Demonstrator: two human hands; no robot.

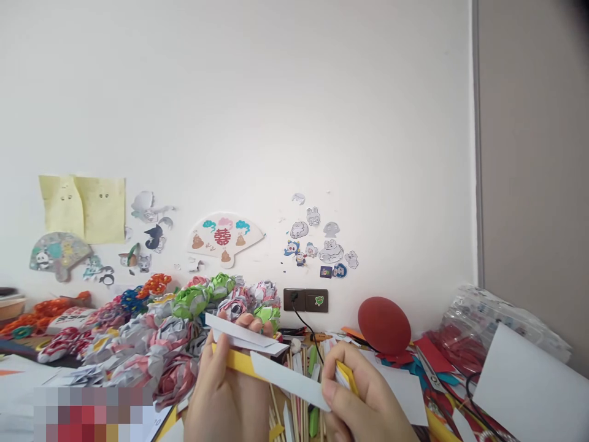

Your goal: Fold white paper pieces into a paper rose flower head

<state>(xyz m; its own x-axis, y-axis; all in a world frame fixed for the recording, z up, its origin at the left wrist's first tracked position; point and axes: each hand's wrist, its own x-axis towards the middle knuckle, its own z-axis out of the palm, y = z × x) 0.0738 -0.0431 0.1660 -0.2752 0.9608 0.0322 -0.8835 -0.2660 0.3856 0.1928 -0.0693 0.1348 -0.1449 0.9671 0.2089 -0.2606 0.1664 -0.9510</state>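
Between my two hands stretches a paper strip (292,379), white on one face and yellow on the other, slanting down to the right. My left hand (230,396) pinches its left end with the thumb, and a white folded end (243,334) sticks out above the fingers. My right hand (368,396) grips the right end between thumb and fingers. A folded yellow piece (346,376) pokes out of that hand; whether it belongs to the same strip I cannot tell. Behind the strip lie several thin wooden sticks (277,408), partly hidden by my hands.
Crumpled paper flowers (177,344) are heaped at the left. A red balloon (384,325) rests near the wall socket (306,300), which has a black cable plugged in. Scissors (430,371) and coloured paper scraps lie to the right, beside a clear plastic bag (488,313) and a white sheet (534,387).
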